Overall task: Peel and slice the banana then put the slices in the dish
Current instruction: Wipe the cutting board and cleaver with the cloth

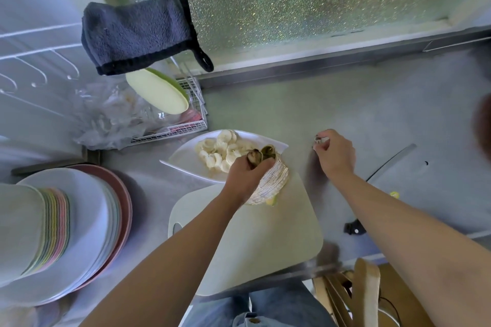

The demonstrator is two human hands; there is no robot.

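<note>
**Cutting board** (265,241): pale, with rounded corners, laid on the grey counter (345,103) at the near edge. Taken as the reference for all entries.

**Left hand** (249,175): positioned over the far edge of the board. The fingers are curled tightly round the banana peel (275,184).

**Banana peel**: bunched into a pale, stringy bundle held just above the board's far edge. Its dark stem ends are turned toward the dish.

**Dish** (183,159): white and leaf-shaped, set just beyond the board's far left corner.

**Banana slices** (223,148): heaped in the dish, on the side nearest the held peel.

**Right hand** (334,156): held above the counter, beyond the board's far right corner. The fingers are curled, and a small pale object (318,139) is pinched at the fingertips. It cannot be identified.

**Long grey blade** (393,162): laid on the counter to the right of the board and partly hidden by the right forearm.

**Stack of plates** (87,220): placed to the left of the board.

**Wire rack** (191,119): placed beyond the dish, well past the board's far left corner.

**Dark cloth** (138,34): hung above the rack.
</note>
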